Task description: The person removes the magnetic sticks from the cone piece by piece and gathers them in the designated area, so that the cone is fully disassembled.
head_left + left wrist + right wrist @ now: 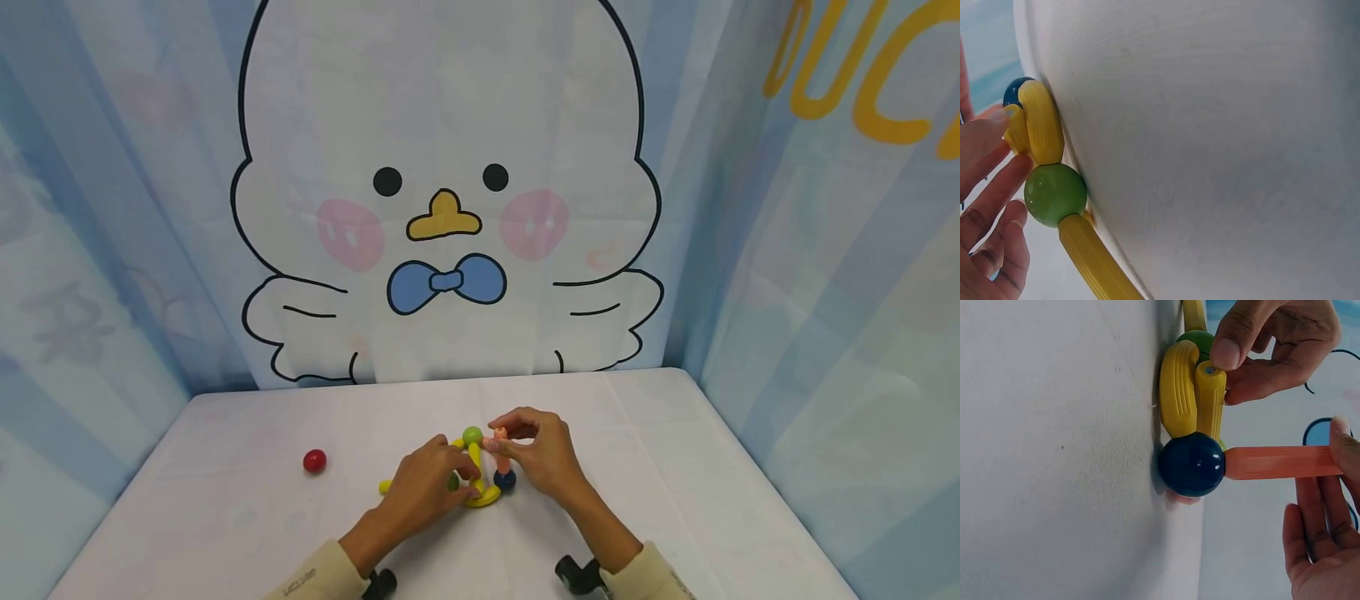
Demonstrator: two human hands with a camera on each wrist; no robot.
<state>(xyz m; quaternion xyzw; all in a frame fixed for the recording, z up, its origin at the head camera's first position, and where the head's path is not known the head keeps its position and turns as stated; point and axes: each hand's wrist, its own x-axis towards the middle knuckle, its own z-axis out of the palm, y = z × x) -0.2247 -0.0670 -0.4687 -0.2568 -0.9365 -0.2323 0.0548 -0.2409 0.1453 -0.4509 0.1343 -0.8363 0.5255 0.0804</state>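
Observation:
A toy of ribbed sticks and glossy balls lies on the table. My left hand pinches the tip of a yellow stick between thumb and finger. My right hand pinches the upper part of an orange stick, which stands up from a dark blue ball. A curved yellow stick runs from the blue ball to a green ball. From that ball another yellow stick leads away. A light green ball sits at the back. My left hand partly hides the figure in the head view.
A red ball lies apart on the white-covered table, left of the figure. Behind the table hangs a curtain printed with a cartoon duck. Printed cloth also hangs on both sides.

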